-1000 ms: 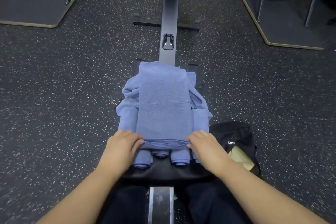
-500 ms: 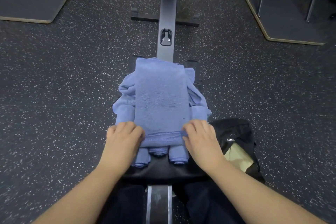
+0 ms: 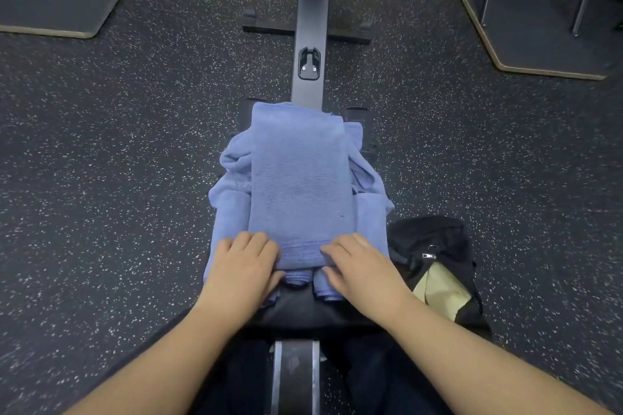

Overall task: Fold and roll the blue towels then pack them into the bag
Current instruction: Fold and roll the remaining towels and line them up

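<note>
One folded towel [image 3: 300, 178] lies flat on a heap of other blue towels [image 3: 232, 192], just past both hands. The left hand [image 3: 244, 266] and right hand [image 3: 362, 268] pinch its near edge. One black bag [image 3: 435, 246] sits open on the floor beside the right hand. A black seat [image 3: 303, 310] lies under the hands.

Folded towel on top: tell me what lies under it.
Under the folded towel lie more blue towels, some with rolled ends poking out, on a black seat. Their number is hidden.
</note>
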